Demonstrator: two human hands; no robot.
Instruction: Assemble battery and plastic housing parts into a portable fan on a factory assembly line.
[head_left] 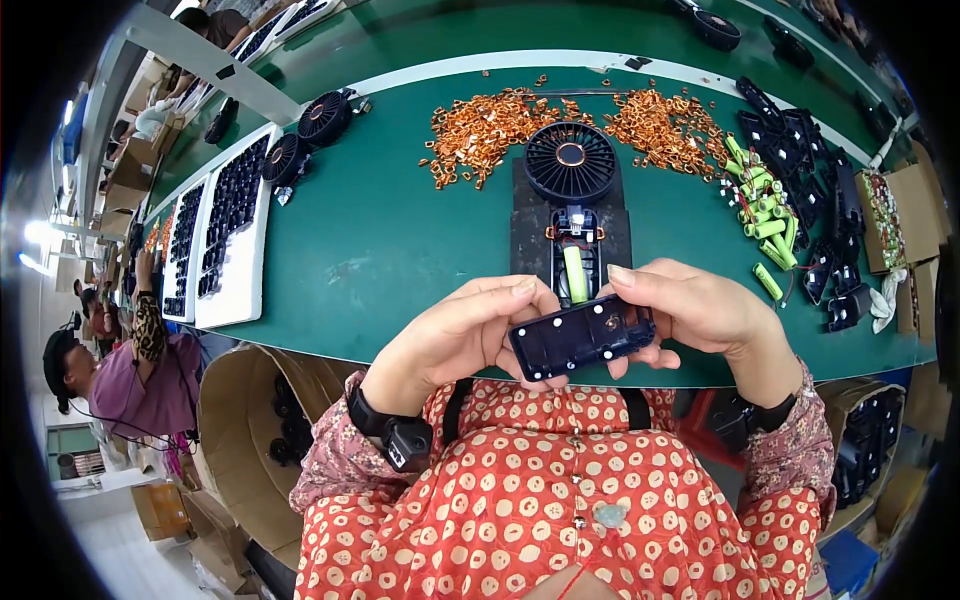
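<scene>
Both hands hold a dark plastic handle cover (570,345) near the table's front edge, its hollow side with several white dots facing me. My left hand (475,325) grips its left end, and my right hand (695,310) has the right end between thumb and fingers. Just beyond, a small black fan (569,163) lies on a dark block (530,225), its round grille away from me. In its opened handle sit a white connector, small orange pieces at the sides and a green battery cell (574,274). The handle's near end is hidden behind the cover and hands.
Two piles of small orange parts (485,130) flank the fan. On the right lie green battery cells (765,215) and black handle shells (800,150). White trays (235,265) of black parts and two fans (325,120) stand left. Cardboard boxes (225,430) stand below; a co-worker (140,385) is at far left.
</scene>
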